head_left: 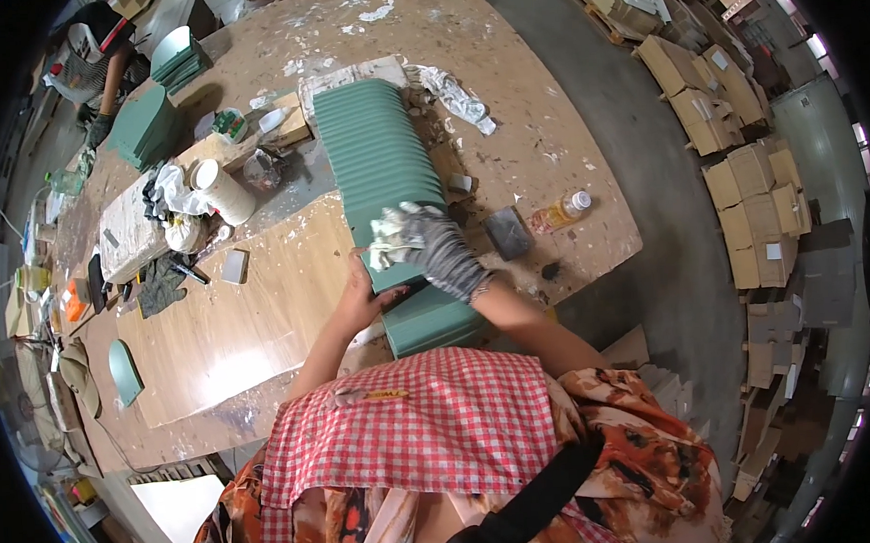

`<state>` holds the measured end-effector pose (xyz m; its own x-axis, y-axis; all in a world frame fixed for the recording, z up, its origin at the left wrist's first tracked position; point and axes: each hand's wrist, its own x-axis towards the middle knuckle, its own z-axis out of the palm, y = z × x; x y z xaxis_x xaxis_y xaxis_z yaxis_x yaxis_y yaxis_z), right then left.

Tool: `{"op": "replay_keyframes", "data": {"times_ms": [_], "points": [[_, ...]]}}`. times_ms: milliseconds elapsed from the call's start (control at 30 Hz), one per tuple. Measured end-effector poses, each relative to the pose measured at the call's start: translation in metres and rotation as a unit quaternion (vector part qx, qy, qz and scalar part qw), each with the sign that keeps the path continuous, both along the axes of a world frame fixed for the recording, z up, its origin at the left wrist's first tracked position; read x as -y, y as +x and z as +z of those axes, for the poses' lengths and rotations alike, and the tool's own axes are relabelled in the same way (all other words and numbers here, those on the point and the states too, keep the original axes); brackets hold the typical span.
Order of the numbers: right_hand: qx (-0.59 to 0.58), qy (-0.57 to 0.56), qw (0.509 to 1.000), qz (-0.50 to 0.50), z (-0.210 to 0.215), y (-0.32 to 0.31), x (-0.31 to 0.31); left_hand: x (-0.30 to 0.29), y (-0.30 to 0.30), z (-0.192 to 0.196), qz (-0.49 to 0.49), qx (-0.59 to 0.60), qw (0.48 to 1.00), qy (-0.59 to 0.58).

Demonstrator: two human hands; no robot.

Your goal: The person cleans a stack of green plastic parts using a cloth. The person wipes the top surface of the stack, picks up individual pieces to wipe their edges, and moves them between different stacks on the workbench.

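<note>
A long row of green boards (382, 162) lies stacked front to back, overlapping like slats, along the table before me. My bare left hand (360, 292) grips the left edge of a green board at the near part of the row, its thumb toward a dark gap there. In a striped grey work glove, my right hand (444, 252) presses a crumpled whitish rag (395, 236) onto that board's face. The glove and rag cover part of the surface. More green boards (437, 320) sit between my hands and my apron.
To the right are a dark square block (508, 232) and a bottle of amber liquid (561, 212). Left stand a white cup (222, 191), a loose glove (162, 285) and green board stacks (145, 127). A co-worker's gloved hand (99, 129) is at far left.
</note>
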<state>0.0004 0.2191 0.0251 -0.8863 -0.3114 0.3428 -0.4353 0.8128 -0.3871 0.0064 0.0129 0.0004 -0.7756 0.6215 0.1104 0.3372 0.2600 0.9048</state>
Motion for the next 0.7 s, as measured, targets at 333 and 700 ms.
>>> {"op": "replay_keyframes", "data": {"times_ms": [333, 700], "points": [[0.047, 0.020, 0.998, -0.026, 0.067, 0.013, 0.064, 0.021, -0.009, -0.004, 0.008, 0.052, 0.980, -0.192], [0.063, 0.139, 0.981, -0.122, 0.047, 0.019, 0.028, 0.015, -0.013, 0.012, -0.011, 0.207, 0.973, 0.104]]}}
